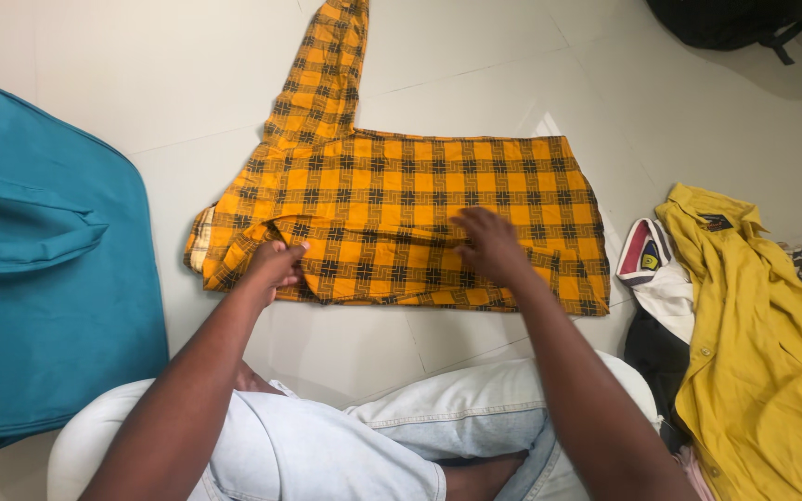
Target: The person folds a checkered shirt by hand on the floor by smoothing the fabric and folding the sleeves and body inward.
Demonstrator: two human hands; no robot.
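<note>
Pale tiled floor (475,56), glossy, thin grout lines. Orange-and-black plaid shirt (420,213) spread flat on floor at centre, one sleeve stretched away from it toward top. Left of plaid shirt: teal suitcase (39,278). Right of plaid shirt: mustard shirt (763,371) on heap of mixed clothes (661,278). Far upper right of it: black bag (726,19), partly cut off.

Both arms are bare to beyond the elbow, with no sleeves, watch or rings in view on the left hand (276,264) or right hand (492,246). The legs wear pale, washed-out blue jeans (327,445) with visible stitched seams.
</note>
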